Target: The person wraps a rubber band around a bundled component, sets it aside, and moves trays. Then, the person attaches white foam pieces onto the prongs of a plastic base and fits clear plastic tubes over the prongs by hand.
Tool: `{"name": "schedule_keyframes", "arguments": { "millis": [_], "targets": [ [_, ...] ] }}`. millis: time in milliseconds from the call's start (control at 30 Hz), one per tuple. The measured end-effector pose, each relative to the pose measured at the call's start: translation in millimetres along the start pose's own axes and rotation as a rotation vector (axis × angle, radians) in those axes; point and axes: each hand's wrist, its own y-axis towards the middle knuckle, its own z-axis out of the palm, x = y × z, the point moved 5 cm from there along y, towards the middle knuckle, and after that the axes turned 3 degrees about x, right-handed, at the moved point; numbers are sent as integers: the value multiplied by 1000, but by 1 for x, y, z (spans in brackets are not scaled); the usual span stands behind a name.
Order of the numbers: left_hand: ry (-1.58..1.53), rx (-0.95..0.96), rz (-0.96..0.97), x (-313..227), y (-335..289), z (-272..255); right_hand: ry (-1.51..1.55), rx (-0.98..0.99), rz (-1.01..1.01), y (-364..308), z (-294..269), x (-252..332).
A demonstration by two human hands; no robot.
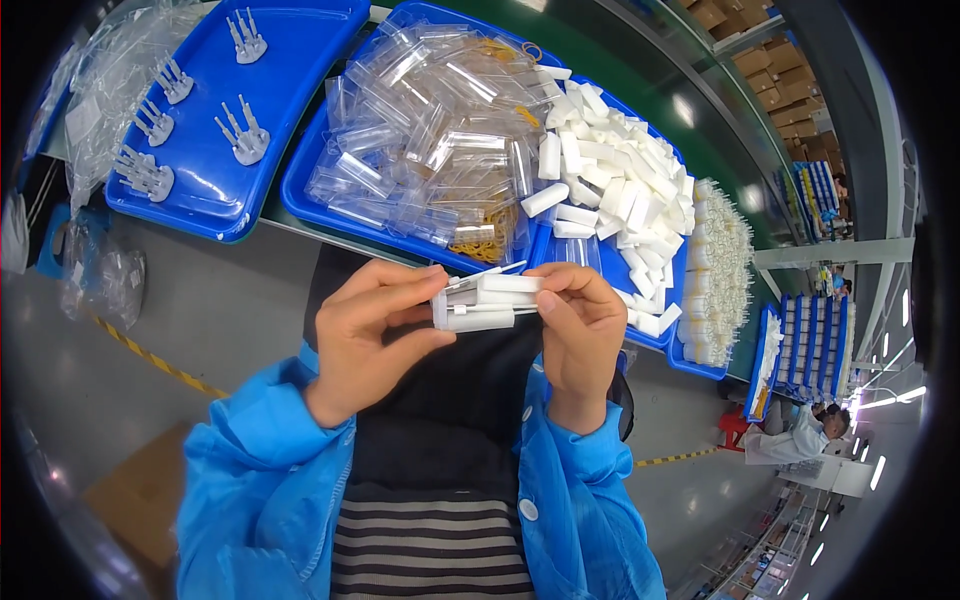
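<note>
A white pronged plastic part (462, 312) lies sideways between my two hands, above the near edge of the trays. My left hand (372, 325) pinches its flat base between thumb and fingers. Thin rods run from the base toward the right. My right hand (582, 325) is closed at the rods' far end, its thumb and fingertips on a white block-shaped sleeve (510, 284). A second white sleeve (483, 321) sits along the lower side of the part. Fingers hide some of the rod ends.
One blue tray (215, 195) holds several upright white pronged parts. Beside it, another tray (300, 185) is heaped with clear plastic sleeves (400, 130) and yellow rubber bands (475, 245). White blocks (620, 180) and densely packed pronged parts (718, 270) lie further right. A person (795, 437) is in the background.
</note>
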Motion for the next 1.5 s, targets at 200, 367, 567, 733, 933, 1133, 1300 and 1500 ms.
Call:
{"name": "schedule_keyframes", "arguments": {
  "millis": [200,367,567,733,933,1133,1300,1500],
  "targets": [
    [-9,11,-19,0,-1,0,-195,67,-60,5,-7,-5],
    [-8,-6,-34,2,2,2,-125,125,5,4,9,0],
    [-12,0,-27,-1,2,2,-396,242,-230,-2,21,9],
    [-5,0,-44,0,1,3,-366,229,-174,3,11,0],
    [8,18,-47,-2,1,2,-178,201,-34,4,2,-8],
    [57,5,-16,-4,1,1,20,181,119,0,2,-10],
    [204,-17,55,-6,0,-1,-30,248,71,-3,9,-7],
    [315,6,170,-13,0,0,-221,275,-79,-6,21,1]
  ]
}}
